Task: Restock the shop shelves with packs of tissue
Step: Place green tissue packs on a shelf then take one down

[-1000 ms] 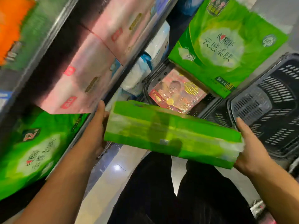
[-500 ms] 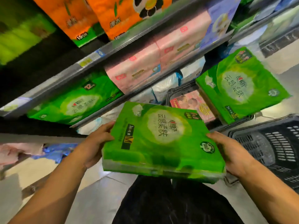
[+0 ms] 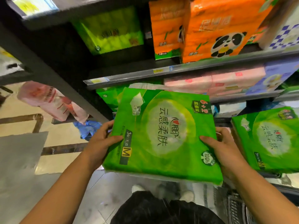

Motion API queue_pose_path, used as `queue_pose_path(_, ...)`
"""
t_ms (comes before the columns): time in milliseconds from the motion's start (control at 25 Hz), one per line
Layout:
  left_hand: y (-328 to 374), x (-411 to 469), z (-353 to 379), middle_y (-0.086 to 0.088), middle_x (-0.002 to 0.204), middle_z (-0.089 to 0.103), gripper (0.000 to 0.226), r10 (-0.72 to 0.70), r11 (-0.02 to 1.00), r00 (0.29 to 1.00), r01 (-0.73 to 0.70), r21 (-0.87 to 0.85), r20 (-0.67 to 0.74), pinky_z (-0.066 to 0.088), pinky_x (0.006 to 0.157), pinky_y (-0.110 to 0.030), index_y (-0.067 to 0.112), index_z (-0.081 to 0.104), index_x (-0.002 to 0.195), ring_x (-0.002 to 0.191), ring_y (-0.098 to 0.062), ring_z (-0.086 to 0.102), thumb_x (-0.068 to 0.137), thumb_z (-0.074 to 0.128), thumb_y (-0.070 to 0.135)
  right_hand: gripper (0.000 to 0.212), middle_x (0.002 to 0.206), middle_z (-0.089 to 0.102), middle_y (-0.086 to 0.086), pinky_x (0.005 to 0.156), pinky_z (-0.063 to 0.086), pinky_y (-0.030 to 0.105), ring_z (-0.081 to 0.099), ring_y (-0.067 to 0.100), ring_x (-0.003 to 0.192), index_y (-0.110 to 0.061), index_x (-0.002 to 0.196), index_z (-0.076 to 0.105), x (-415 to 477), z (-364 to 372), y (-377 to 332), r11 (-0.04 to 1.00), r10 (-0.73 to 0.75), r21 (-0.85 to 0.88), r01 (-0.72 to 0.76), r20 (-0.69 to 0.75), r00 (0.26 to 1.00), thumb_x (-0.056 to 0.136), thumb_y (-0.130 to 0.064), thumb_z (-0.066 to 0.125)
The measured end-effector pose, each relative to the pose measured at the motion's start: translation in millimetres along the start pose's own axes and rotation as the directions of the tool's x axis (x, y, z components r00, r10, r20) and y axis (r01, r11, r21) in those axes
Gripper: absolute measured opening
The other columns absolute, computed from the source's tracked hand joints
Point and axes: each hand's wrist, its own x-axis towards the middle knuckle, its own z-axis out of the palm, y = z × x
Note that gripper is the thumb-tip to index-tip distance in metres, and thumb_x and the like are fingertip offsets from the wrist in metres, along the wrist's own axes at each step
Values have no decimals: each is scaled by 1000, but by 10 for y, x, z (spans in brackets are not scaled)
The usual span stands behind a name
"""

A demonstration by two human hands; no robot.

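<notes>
Head view: the green tissue pack (image 3: 161, 136) is gripped by both hands at chest level in front of the shelves.

1. Left hand (image 3: 100, 146): the thumb is laid flat on the printed face near the left edge. The fingers are curled round that edge and pass behind the pack.
2. Right hand (image 3: 226, 151): the thumb is pressed onto the printed face near the right edge. The fingers are wrapped round the edge, with the knuckles visible just beside it.

Orientation: the printed face is turned up towards the camera. The far edge is raised and directed at the shelf rail (image 3: 161, 73); the near edge is lower and directed at the person. The printed characters are turned a quarter turn, with their tops towards the right hand. The face appears nearly square in this wide-angle view, so the long axis cannot be determined.

Position: the pack is held between the two hands, which are placed on opposite side edges in its nearer half. The far edge overlaps a matching shelved green pack (image 3: 108, 97) under the rail; contact cannot be confirmed. A second green pack (image 3: 267, 139) is located just beside the right hand. Pink packs (image 3: 210, 83) are stocked beneath the rail, and orange panda packs (image 3: 218, 29) above it.
</notes>
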Motion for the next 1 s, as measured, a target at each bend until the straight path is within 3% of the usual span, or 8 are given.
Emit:
queue_pose_path(160,196,-37,-332,-12,121,64,56,35,999,992,-37,-13,-119,56,83,-44,9,50,125,99,-31,68,74,73,8,41,109,64,8,68,53,28,65,23,91,-17,116,49,-53,518,-289,975,-195,-102,196,20,981,83,-5,71)
queue_pose_path(280,417,14,-653,-14,120,62,43,88,994,978,-99,-52,-190,52,91,-47,5,47,125,103,-31,65,85,63,2,47,114,62,9,80,52,34,63,25,99,-22,117,47,-49,953,-493,942,-300,-135,306,67,952,81,-3,72)
queue_pose_path(480,928,131,-1154,-11,114,64,46,266,963,932,-271,15,-248,57,78,-33,8,48,120,101,-23,66,80,68,-2,62,107,65,-11,81,52,34,66,11,94,-34,127,45,-182,1569,-865,883,-428,-149,444,128,895,80,-4,73)
queue_pose_path(600,1260,195,-1406,-5,118,63,62,386,922,904,-386,42,-185,56,70,-23,20,47,126,95,-10,68,76,72,-6,71,108,64,-14,82,51,33,64,6,95,-32,135,41,-298,1884,-1101,834,-511,-182,521,99,854,78,-5,75)
queue_pose_path(720,1636,166,-1676,4,123,63,84,488,870,870,-478,116,-76,56,82,-32,52,49,122,104,-11,66,58,86,14,75,110,60,-13,84,49,31,60,4,99,-29,135,37,-447,2212,-1398,770,-606,-194,608,79,792,76,-5,76)
queue_pose_path(840,2002,103,-1877,8,132,56,90,551,816,830,-516,261,-84,48,98,-39,77,39,107,115,-9,59,44,93,43,78,111,59,-9,84,48,31,59,7,98,-37,129,34,-623,2466,-1701,698,-684,-217,683,84,725,72,-9,79)
queue_pose_path(920,2261,50,-1990,9,134,52,94,604,765,791,-540,350,-100,46,101,-40,76,32,114,118,-8,55,43,90,53,79,118,58,-4,87,47,37,58,13,102,-47,124,35,-749,2613,-1923,660,-715,-227,716,102,692,66,-23,83)
queue_pose_path(1000,2499,5,-2082,10,134,51,99,675,701,732,-597,391,-91,46,102,-43,63,32,125,119,-10,54,45,89,54,83,126,56,-1,92,48,46,58,21,110,-57,118,40,-877,2728,-2141,616,-749,-230,753,125,651,52,-46,88)
